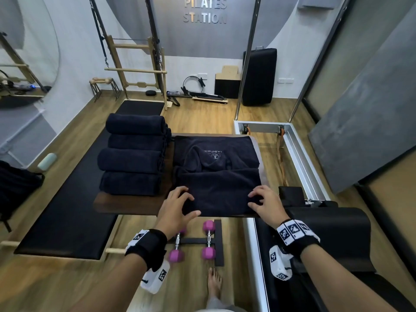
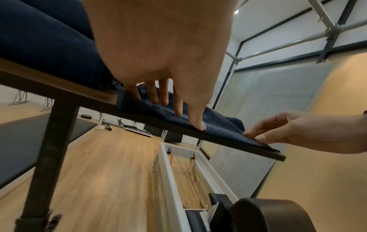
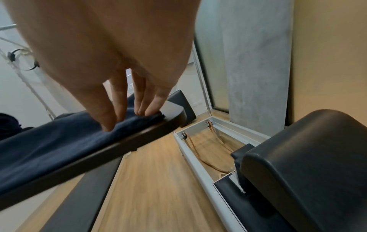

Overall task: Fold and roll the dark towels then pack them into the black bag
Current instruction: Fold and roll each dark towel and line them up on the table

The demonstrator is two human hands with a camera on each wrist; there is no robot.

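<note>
A dark navy towel (image 1: pixel 216 176) lies spread on a small wooden table (image 1: pixel 126 206), its near half folded over and a pale logo showing at the far end. My left hand (image 1: pixel 177 206) presses its near-left corner, fingers on top and thumb along the near edge. My right hand (image 1: pixel 267 206) presses the near-right corner the same way. In the wrist views the fingers (image 2: pixel 164 97) (image 3: pixel 143 102) lie fairly straight on the towel (image 2: pixel 218 125) (image 3: pixel 49 149). Several rolled dark towels (image 1: pixel 132 154) are stacked on the table's left side. A black bag (image 1: pixel 15 188) sits on the floor at far left.
Pink dumbbells (image 1: pixel 208 239) sit on a low rack under the table's near edge, beside my bare foot (image 1: pixel 213 282). A long black padded platform (image 1: pixel 67 199) runs along the left. A white reformer frame (image 1: pixel 301 154) and a black padded box (image 1: pixel 333 233) stand to the right.
</note>
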